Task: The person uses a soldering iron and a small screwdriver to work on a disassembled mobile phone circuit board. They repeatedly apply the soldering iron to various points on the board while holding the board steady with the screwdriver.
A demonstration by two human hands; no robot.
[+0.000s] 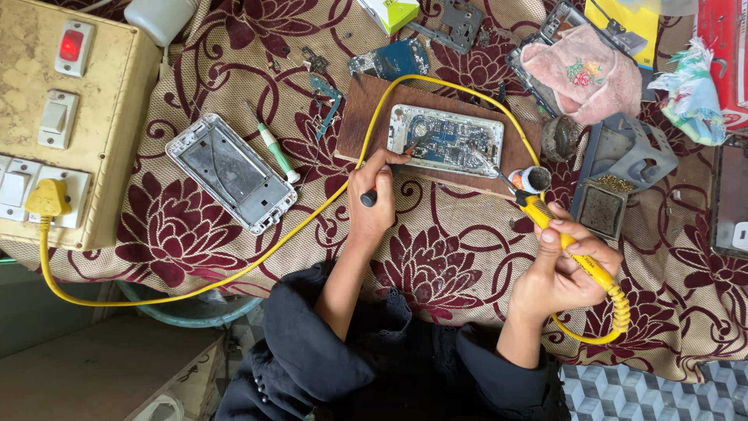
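An opened phone with its blue circuit board (448, 140) lies on a brown wooden board (362, 117). My left hand (374, 195) grips tweezers (405, 152) whose tips touch the circuit board's left part. My right hand (565, 269) holds a yellow soldering iron (545, 222); its metal tip reaches up to the circuit board's right side. The iron's yellow cable (296, 222) loops over the wooden board and runs left to a yellow plug (47, 199).
A beige switch box (70, 117) with a red lit switch stands at left. A phone back frame (234, 171), a green-white screwdriver (274, 150), a grey iron stand (623, 168), a small round tin (534, 179), a pink cloth (584, 74) and loose parts lie on the maroon floral cloth (436, 257).
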